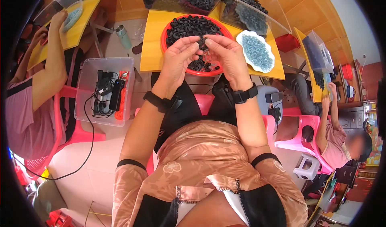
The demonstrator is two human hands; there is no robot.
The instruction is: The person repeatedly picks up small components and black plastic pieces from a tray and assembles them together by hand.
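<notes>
My left hand and my right hand meet above a red basin. Thumbs and fingertips of both are pinched around a small black part, whose exact kind is too small to make out. Many loose black ring-like parts fill the basin, heaped toward its far side; red bottom shows under my fingers. To the right of my right hand lies a white scalloped plate, bearing a spread of tiny clear bluish pieces.
Behind the basin, clear bins of black parts stand on the yellow table. A plastic box with cables and adapters sits at lower left, near a green bottle. Co-workers sit at yellow tables on the left and right.
</notes>
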